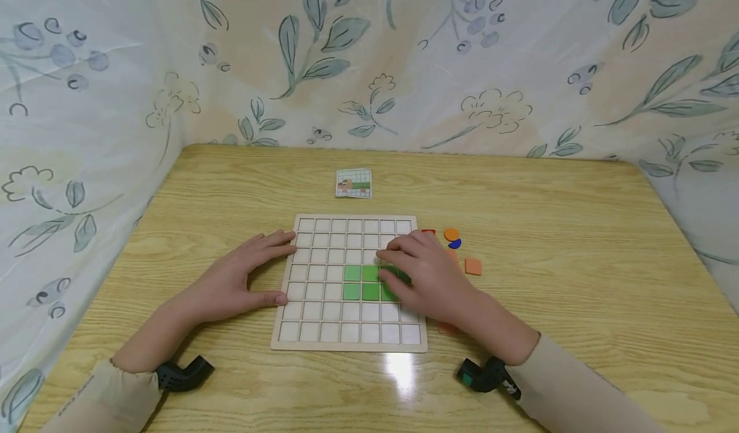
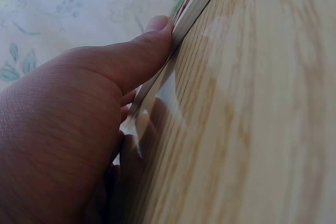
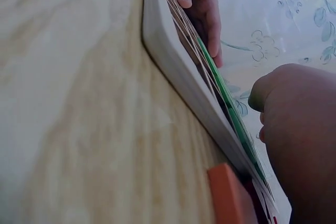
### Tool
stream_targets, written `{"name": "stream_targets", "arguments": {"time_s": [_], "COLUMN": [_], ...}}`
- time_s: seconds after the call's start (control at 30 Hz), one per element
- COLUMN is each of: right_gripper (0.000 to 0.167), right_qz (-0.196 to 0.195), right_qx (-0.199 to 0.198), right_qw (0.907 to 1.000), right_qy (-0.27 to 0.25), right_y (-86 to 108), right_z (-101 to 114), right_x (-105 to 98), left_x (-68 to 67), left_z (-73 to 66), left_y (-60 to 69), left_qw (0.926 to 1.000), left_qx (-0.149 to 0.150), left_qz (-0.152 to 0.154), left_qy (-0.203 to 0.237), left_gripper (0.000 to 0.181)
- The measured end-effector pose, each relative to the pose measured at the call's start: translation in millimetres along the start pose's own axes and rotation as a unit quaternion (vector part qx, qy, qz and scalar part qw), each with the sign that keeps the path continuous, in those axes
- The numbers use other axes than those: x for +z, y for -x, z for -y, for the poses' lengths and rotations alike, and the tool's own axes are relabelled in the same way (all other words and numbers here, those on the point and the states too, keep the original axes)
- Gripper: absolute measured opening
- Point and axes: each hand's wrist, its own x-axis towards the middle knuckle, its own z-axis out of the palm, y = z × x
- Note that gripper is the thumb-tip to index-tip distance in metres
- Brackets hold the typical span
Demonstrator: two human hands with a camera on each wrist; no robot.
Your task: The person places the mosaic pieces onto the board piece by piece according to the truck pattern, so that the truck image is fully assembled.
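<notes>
L hand (image 1: 226, 284) is touching the L edge of the grid board (image 1: 346, 346), thumb spread wide from the fingers. Board's lying flat on the table (image 1: 548, 228), btwn both hands. R hand (image 1: 430, 274) is hovering over its R side, thumb & fingertips held apart, partly hiding green tiles (image 1: 352, 290). Orange tile (image 1: 473, 267) & orange disc (image 1: 451, 235) are lying R of board; pic card (image 1: 354, 183) is lying beyond.

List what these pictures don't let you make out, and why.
Head view: parts of the green tiles and a red piece, covered by the right hand.
Head view: fine details printed on the card, too small.
Right wrist view: the rest of an orange piece, cut off by the bottom edge.
</notes>
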Motion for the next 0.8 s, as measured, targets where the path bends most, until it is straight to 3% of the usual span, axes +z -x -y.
{"name": "stream_targets", "arguments": {"time_s": [0.8], "right_gripper": [0.026], "right_qz": [-0.04], "right_qx": [-0.009], "right_qw": [0.999], "right_qy": [0.014], "right_y": [20.7], "right_z": [-23.1], "right_x": [-13.6], "left_x": [0.5], "left_z": [-0.5], "left_y": [-0.4], "left_qw": [1.0], "left_qx": [0.004], "left_qz": [-0.003], "left_qy": [0.001], "left_gripper": [0.087]}}
